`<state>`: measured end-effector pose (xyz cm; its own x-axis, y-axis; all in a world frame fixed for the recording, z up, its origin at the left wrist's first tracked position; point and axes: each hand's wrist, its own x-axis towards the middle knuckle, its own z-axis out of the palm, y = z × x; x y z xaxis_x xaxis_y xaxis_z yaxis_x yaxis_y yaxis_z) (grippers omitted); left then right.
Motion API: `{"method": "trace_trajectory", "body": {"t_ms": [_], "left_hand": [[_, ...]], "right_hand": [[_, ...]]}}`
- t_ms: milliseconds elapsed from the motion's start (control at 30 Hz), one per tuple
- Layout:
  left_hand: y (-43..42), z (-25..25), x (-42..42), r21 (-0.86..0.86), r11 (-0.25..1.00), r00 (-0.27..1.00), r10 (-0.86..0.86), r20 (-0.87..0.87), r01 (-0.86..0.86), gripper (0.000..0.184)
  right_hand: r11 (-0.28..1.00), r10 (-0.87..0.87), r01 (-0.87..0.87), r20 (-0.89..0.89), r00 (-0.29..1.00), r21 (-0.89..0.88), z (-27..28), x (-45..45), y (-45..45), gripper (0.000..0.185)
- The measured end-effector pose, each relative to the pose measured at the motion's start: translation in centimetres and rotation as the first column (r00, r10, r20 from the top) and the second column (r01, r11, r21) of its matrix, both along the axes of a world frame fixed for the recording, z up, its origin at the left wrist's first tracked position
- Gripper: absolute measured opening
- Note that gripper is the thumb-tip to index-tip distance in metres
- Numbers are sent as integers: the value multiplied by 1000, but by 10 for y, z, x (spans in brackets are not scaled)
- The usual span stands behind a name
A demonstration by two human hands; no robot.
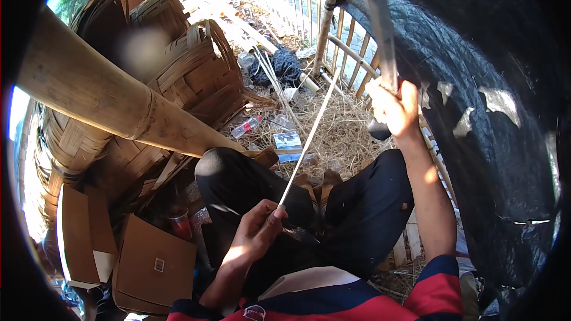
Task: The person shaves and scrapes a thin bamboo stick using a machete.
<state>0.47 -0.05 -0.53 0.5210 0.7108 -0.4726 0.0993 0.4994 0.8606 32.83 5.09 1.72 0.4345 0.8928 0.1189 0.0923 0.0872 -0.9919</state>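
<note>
Can't read any text here tbh. The badge (255, 313) on the shirt (375, 309) is too blurry, the white sticker (159, 265) on the cardboard box (156, 241) is too tiny, and the plastic bottle (240, 131)'s red label (251, 124) is just mush.

The head-worn camera faces forward and down, close above the legs (372, 208), left hand (257, 229) and right hand (394, 107). Its wide, round-edged field spans from the near shirt (369, 310) to the far fence (328, 21).

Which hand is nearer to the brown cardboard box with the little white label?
Left. In the picture, the left hand is to the right of the box and slightly higher; the right hand is much farther up and right.
</note>
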Motion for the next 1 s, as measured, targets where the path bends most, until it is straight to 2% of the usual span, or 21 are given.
{"method": "trace_trajectory", "body": {"t_ms": [33, 67, 133, 200, 233, 267, 333, 433, 467, 533, 667, 733, 800, 867, 900, 1000], "left_hand": [[0, 0, 2, 1, 1000, 1000, -1, -1, 1, 25], [-1, -1, 3, 52, 999, 1000, -12, -9, 12, 25], [-2, 0, 6, 106, 994, 1000, -25, -18, 27, 25], [-3, 4, 6, 113, 993, 1000, -18, -22, 20, 26], [-4, 6, 5, 113, 993, 1000, -16, -24, 19, 26], [-5, 7, 3, 81, 997, 1000, -18, -14, 19, 27], [-7, 8, 1, 47, 999, 1000, -22, -2, 22, 27], [-11, 8, -3, 11, 1000, 1000, 15, -12, -15, 27], [-12, 8, -6, 20, 999, 1000, 30, -8, -30, 27], [-12, 8, -7, 31, 999, 999, 45, -1, -45, 27], [-12, 4, -7, 77, 996, 998, 54, -14, -53, 27], [-12, 4, -6, 71, 996, 998, 51, -23, -49, 27], [-15, 7, -6, 54, 997, 997, 64, -35, -62, 27], [-16, 6, -8, 35, 997, 997, 72, -22, -72, 26], [-16, 6, -8, 20, 996, 996, 84, -3, -84, 26], [-16, 5, -5, -48, 996, 997, 81, -2, -81, 25]], "right_hand": [[989, 58, -72, 110, 992, 128, -6, -4, 1, 15], [971, 177, -195, 130, 976, 142, -2, -8, -2, 13], [978, 182, -209, 413, 893, 22, -8, -15, -2, 16], [966, 126, -248, 712, 691, 69, -2, -23, -4, 21], [930, 138, -350, 778, 613, 111, 3, -23, -4, 25], [937, 62, -325, 851, 522, 131, -10, -26, -3, 25], [939, 16, -316, 901, 434, 136, -1, -34, -5, 26], [946, 29, -303, 903, 429, 114, -6, -28, -2, 24], [934, 96, -345, 858, 504, 98, -4, -22, 1, 24], [970, 68, -236, 866, 495, 59, -4, -18, 1, 24], [972, 68, -232, 891, 450, 42, -1, -23, -4, 25], [919, -53, -331, 899, 435, 215, -2, -34, -4, 23], [913, -55, -347, 910, 411, 212, -4, -28, -1, 22], [978, 61, -209, 913, 403, 27, -1, -12, 6, 20], [963, 43, -245, 839, 542, 109, -4, -6, 14, 18], [987, 106, -161, 818, 566, -16, -3, -2, 10, 19]]}}
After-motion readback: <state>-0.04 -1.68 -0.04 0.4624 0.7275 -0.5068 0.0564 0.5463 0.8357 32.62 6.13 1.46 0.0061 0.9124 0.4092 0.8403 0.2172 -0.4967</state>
